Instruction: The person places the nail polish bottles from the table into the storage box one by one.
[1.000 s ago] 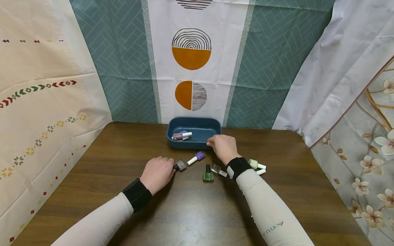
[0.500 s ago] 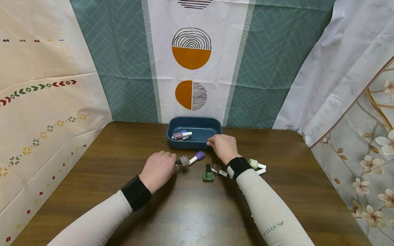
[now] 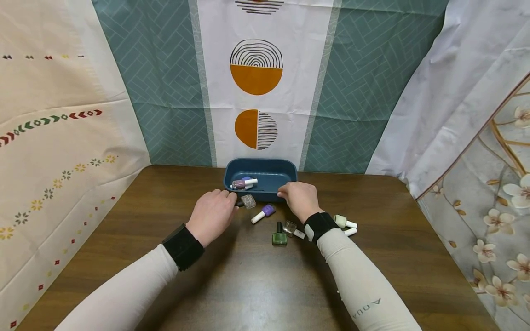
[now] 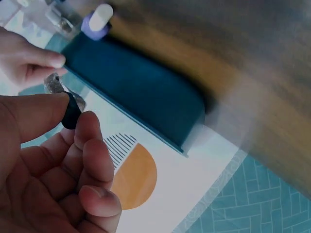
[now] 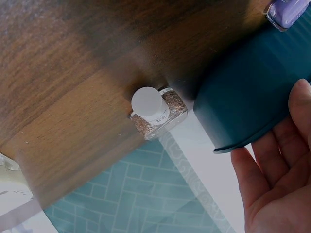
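My left hand [image 3: 212, 215] pinches the black cap [image 4: 71, 112] of a clear glitter nail polish bottle [image 3: 249, 201] between thumb and forefinger. The bottle is close to the front wall of a dark blue plastic bin [image 3: 275, 180], toward its left end. At the right front of the bin, my right hand [image 3: 301, 198] grips the rim, with the thumb outside and the fingers behind the wall in the right wrist view. Inside the bin's left side lie a few nail polish bottles, a mauve one [image 3: 238, 184] with a white cap on top.
In front of the bin lies a purple nail polish bottle [image 3: 268, 210]. Nearer stand or lie a green bottle [image 3: 279, 238] and a glitter bottle [image 3: 290, 227] with a pale cap. Pale bottles [image 3: 340, 221] lie right of my right wrist. A patterned curtain [image 3: 265, 115] hangs behind the table.
My left hand has lifted the glitter nail polish bottle from the table and carried it forward to the bin's front. My right hand has stayed on the rim.
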Demonstrator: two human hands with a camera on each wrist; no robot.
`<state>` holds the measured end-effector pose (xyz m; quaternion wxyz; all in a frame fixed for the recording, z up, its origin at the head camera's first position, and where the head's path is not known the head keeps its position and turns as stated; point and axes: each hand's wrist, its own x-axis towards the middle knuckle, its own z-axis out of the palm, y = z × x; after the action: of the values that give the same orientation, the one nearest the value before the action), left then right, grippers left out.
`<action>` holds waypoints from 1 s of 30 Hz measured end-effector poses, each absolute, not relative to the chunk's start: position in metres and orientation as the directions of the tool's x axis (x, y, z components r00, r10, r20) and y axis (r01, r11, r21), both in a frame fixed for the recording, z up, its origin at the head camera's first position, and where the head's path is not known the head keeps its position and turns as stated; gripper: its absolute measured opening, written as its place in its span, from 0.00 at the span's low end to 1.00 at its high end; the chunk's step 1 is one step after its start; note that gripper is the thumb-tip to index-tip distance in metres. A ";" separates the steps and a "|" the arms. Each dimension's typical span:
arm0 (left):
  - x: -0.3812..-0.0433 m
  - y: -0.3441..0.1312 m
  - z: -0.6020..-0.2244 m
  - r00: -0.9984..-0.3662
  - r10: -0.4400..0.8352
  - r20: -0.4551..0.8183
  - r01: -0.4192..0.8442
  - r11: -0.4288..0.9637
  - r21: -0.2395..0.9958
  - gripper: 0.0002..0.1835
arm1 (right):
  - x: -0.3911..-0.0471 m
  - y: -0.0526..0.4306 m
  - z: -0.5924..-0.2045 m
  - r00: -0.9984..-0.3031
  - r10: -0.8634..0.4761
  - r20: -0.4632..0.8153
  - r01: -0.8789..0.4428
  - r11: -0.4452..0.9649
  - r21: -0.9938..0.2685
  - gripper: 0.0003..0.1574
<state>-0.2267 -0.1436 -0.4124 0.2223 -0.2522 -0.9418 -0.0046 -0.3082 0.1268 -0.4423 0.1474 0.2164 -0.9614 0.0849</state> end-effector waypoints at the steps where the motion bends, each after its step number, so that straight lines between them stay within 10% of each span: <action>1: -0.229 -0.144 -0.412 -0.773 0.471 0.424 0.473 0.874 -0.108 0.14 | -0.308 0.127 -0.442 -0.863 -0.390 0.319 -0.440 0.892 -0.100 0.10; 30: -0.269 -0.137 -0.398 -0.769 0.434 0.470 0.441 0.892 -0.102 0.13 | -0.305 0.125 -0.440 -0.862 -0.391 0.324 -0.441 0.892 -0.097 0.10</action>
<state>-0.2690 -0.1371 -0.3980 0.2479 -0.2325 -0.9405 -0.0071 -0.3050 0.1252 -0.4400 0.1497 0.2164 -0.9611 0.0840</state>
